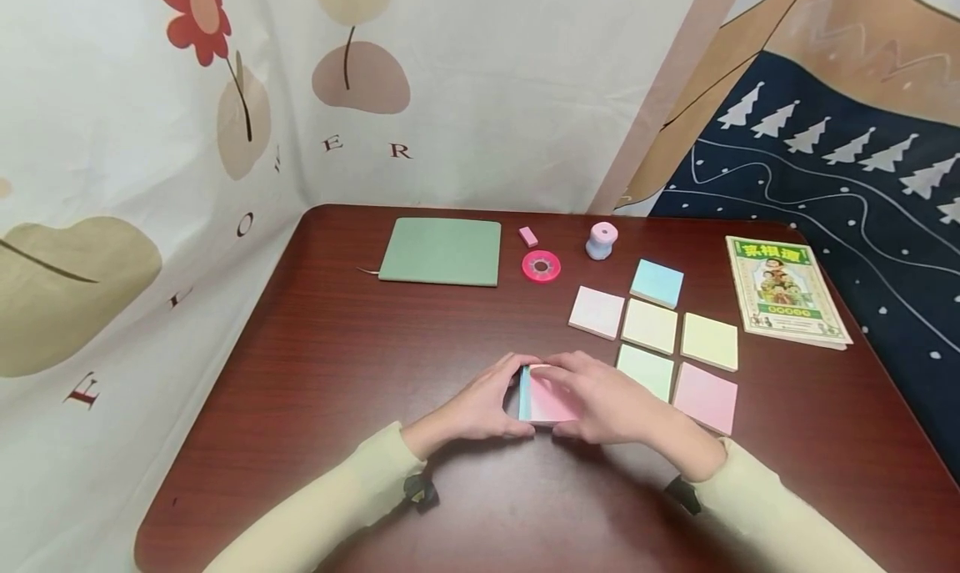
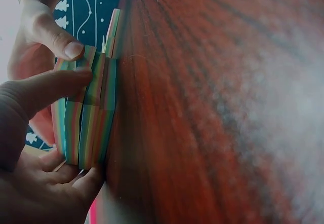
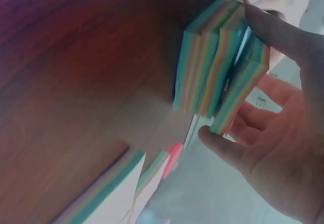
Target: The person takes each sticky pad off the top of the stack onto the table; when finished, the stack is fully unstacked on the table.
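Near the front middle of the table, both hands are around a stack of square sticky note pads [image 3: 197, 72] with striped, many-coloured edges. My left hand [image 1: 483, 402] grips the stack from the left, thumb at the near side and fingers at the far side. From the right, my right hand [image 1: 611, 399] holds the top pink sticky note pad [image 1: 553, 404] by its edges. In the right wrist view that pad tilts, with a gap under one side. A strip of a blue pad [image 1: 524, 396] shows at its left. Fingers cover part of the stack.
Right of the hands lie several more pads, among them a pink one [image 1: 706, 397] and a white one [image 1: 597, 312]. Behind are a green notebook [image 1: 442, 252], a pink eraser [image 1: 528, 237], a pink ring [image 1: 541, 266] and a spool-shaped item [image 1: 602, 241]. A booklet [image 1: 783, 289] lies far right.
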`<state>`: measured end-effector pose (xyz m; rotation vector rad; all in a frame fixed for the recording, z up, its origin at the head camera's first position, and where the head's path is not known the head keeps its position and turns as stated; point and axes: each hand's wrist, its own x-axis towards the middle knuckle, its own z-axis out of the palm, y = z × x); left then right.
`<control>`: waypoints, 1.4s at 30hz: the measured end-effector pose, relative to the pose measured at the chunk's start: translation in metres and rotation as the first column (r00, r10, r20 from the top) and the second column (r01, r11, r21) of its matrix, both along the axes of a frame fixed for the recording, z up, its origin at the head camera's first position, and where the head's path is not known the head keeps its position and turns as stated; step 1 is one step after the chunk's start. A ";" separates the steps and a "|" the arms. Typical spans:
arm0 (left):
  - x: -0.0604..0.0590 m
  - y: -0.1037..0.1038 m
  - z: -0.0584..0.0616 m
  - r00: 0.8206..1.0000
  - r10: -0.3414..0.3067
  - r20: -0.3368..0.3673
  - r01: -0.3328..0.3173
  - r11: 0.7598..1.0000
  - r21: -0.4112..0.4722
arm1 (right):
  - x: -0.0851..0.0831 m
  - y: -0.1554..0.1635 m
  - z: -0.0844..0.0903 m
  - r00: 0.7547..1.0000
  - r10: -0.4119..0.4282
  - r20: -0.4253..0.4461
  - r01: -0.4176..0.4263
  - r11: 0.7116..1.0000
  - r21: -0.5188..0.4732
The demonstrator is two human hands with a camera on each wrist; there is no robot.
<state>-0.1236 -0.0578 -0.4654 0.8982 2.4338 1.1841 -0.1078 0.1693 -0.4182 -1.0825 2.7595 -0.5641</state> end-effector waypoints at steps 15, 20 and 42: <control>0.000 0.001 0.000 0.999 0.009 0.035 -0.009 1.000 -0.017 | -0.073 0.142 0.012 0.906 -0.422 0.025 0.418 0.887 -0.195; 0.000 0.001 0.001 0.999 0.012 0.036 -0.012 1.000 -0.016 | -0.100 0.192 0.004 0.804 -0.587 0.094 0.594 0.798 -0.101; 0.001 0.002 0.002 1.000 0.014 0.024 -0.014 1.000 -0.027 | -0.127 0.225 -0.010 0.781 -0.575 0.244 0.560 0.818 0.133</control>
